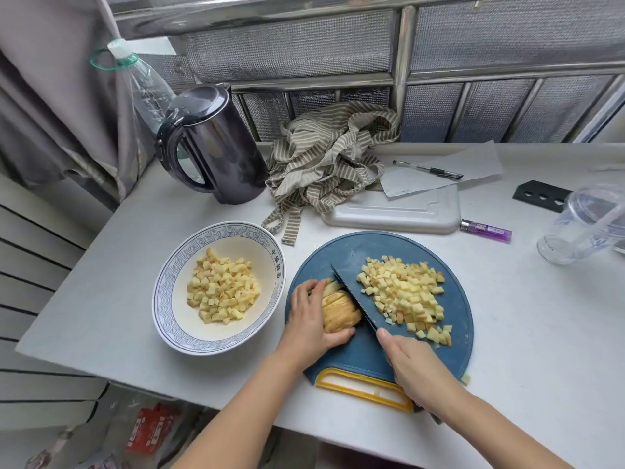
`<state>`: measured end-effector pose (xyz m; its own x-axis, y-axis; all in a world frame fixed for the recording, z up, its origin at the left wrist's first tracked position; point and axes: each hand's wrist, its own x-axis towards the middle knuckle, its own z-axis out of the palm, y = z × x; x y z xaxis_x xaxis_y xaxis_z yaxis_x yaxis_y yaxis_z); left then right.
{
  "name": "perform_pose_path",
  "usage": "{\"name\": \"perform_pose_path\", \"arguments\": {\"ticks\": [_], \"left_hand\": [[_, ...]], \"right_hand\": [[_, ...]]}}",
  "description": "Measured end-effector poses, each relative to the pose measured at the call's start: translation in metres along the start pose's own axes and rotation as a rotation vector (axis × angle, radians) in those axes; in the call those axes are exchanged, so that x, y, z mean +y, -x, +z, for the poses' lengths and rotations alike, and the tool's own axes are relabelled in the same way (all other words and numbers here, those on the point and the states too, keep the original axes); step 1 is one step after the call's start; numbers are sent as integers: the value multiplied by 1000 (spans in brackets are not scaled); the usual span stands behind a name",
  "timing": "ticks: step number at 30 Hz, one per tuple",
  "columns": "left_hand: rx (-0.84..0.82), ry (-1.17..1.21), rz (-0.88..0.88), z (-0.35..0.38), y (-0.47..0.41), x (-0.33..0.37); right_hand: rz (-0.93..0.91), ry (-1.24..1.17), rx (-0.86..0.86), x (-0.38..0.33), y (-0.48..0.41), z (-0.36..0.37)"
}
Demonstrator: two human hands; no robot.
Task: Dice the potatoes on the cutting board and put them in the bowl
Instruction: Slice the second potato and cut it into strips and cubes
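Near the desk's front-left corner, the bowl (161, 299) already holds a share of diced potato (221, 291). On the cutting board (338, 252) at the front edge, the left hand (313, 319) curls over a sliced potato piece (340, 308), pinning it (not yet cubed). The knife (355, 297) rests against it. A pile of cubes (404, 297) awaits transfer. The right hand (416, 367) is wrapped around the knife's handle.
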<state>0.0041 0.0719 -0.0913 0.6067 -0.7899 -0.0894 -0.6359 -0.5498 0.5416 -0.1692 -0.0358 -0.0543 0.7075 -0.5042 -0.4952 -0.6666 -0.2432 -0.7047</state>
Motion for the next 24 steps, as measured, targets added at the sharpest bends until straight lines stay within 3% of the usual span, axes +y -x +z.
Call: {"name": "perform_pose_path", "arguments": {"ticks": [7,24], "left_hand": [[-55,26,43,7,0,-2],[139,34,138,23,-1,-8]], "right_hand": [[1,13,26,-2,2,3],[-62,-57,54,-14,22,2]]}}
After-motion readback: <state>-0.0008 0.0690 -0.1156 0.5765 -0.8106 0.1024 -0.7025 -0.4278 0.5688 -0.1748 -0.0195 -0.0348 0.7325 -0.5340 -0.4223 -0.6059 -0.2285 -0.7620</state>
